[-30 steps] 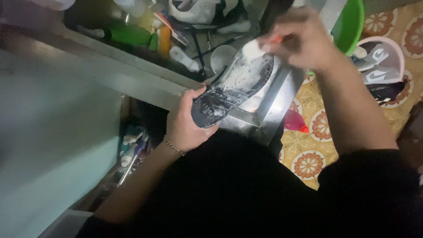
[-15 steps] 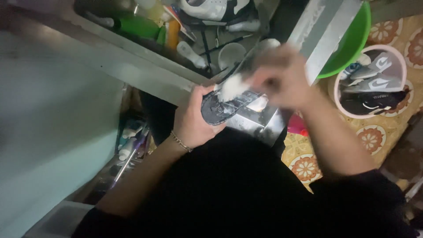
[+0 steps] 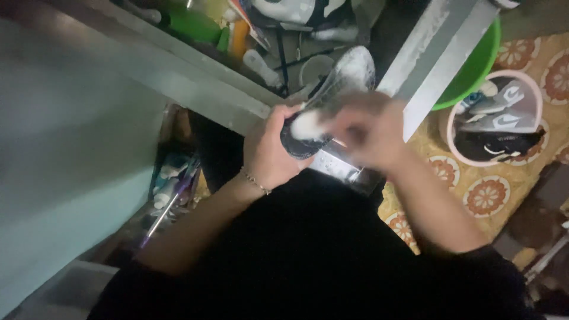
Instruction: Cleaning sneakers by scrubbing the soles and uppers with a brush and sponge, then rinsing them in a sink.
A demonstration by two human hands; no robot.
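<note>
The left hand [image 3: 269, 157] grips a shoe [image 3: 332, 89] by its heel end, fingers clamped round the dark heel, sole turned up. The shoe lies tilted over the edge of the metal table [image 3: 195, 89], toe pointing away; its sole looks coated with white foam. A thin bracelet [image 3: 255, 181] sits on the left wrist.

The right hand [image 3: 364, 136] is blurred by motion. Its fingers are closed round a small white brush or sponge [image 3: 307, 124], which touches the heel part of the sole just beside the left thumb. Which of the two it is cannot be told.

To scrub well at this stage:
- Keep the heel grip firm so the shoe does not twist under the strokes.
- Work in short strokes along the sole, from heel toward toe, and press into the tread.
- Keep the left thumb out of the stroke path; the two are very close here.
- Hold the sole tilted so foam runs off, not onto the sleeve.

On the table behind the shoe lie bottles, a white cup [image 3: 314, 68] and other clutter, too dim to name. To the right, on the patterned floor [image 3: 486, 195], stand a green basin [image 3: 474, 71] and a pink basin [image 3: 453, 118] holding more shoes.
</note>
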